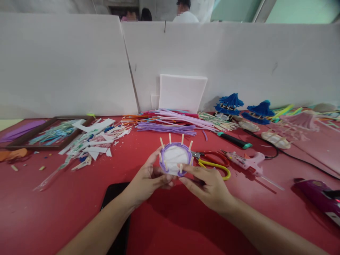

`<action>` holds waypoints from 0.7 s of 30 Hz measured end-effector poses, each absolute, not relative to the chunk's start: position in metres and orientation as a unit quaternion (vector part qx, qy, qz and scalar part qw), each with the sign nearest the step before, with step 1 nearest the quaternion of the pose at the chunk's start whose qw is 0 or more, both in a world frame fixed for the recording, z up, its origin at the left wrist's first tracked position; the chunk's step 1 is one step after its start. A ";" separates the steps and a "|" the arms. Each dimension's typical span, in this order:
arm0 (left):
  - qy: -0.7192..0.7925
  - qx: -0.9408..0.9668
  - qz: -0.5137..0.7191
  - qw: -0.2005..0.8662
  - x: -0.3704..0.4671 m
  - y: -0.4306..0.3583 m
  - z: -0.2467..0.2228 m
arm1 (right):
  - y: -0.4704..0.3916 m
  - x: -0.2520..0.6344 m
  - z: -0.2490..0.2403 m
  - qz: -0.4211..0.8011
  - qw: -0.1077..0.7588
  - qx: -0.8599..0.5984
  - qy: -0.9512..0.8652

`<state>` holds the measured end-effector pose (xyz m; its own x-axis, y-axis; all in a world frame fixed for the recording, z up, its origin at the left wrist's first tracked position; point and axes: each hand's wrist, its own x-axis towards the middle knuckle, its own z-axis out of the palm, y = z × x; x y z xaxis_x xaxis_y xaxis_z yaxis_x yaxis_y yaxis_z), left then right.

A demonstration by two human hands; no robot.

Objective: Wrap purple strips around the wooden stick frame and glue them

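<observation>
Between my two hands, above the red table, is a small round white base (174, 157) with a purple fuzzy rim and several short wooden sticks standing up around its edge. My left hand (148, 177) grips its left and lower side, fingers curled beneath. At the front right, my right hand (208, 184) has thumb and fingers closed on the purple rim beside a stick. Just behind the right hand lie red-and-yellow-handled pliers (215, 168). Farther right rests a pink glue gun (248, 163) with a clear glue stick.
Purple pipe cleaners (167, 128) lie behind the hands. White scraps (98, 152) and a brown frame (50, 143) sit left. A black phone (114, 193) is under my left forearm. Blue-roofed models (230, 104), a teal-ended black tool (235, 140) and a purple device (318, 198) stand right.
</observation>
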<state>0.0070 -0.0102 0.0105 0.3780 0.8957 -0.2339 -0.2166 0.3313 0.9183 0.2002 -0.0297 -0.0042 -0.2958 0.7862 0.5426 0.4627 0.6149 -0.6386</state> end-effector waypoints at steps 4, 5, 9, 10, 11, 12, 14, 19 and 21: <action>0.431 0.418 0.419 0.681 0.005 -0.007 0.005 | -0.031 0.203 -0.005 0.143 0.475 -0.413 -0.764; 0.444 0.411 0.421 0.676 0.004 -0.006 0.005 | -0.030 0.204 -0.006 0.135 0.484 -0.415 -0.758; 0.488 0.423 0.421 0.637 -0.006 -0.002 0.015 | -0.029 0.206 -0.005 0.115 0.510 -0.413 -0.746; 0.499 0.433 0.428 0.617 -0.011 0.000 0.019 | -0.028 0.206 -0.005 0.112 0.514 -0.409 -0.745; 0.514 0.432 0.444 0.593 -0.016 0.003 0.022 | -0.028 0.206 -0.005 0.109 0.518 -0.406 -0.745; 0.530 0.429 0.469 0.561 -0.021 0.007 0.025 | -0.027 0.206 -0.005 0.106 0.521 -0.403 -0.746; 0.547 0.421 0.516 0.507 -0.033 0.015 0.028 | -0.027 0.206 -0.005 0.103 0.523 -0.398 -0.746; 0.616 0.468 0.542 0.328 -0.052 0.033 0.024 | -0.028 0.206 -0.005 0.097 0.521 -0.395 -0.750; 0.611 0.458 0.544 0.348 -0.053 0.034 0.025 | -0.028 0.206 -0.004 0.098 0.518 -0.395 -0.752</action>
<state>-0.0527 0.0345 0.0252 -0.3384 0.9381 0.0739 0.1807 -0.0123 0.9835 0.2063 -0.0282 -0.0042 -0.1510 0.6955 0.7025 0.4918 0.6693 -0.5570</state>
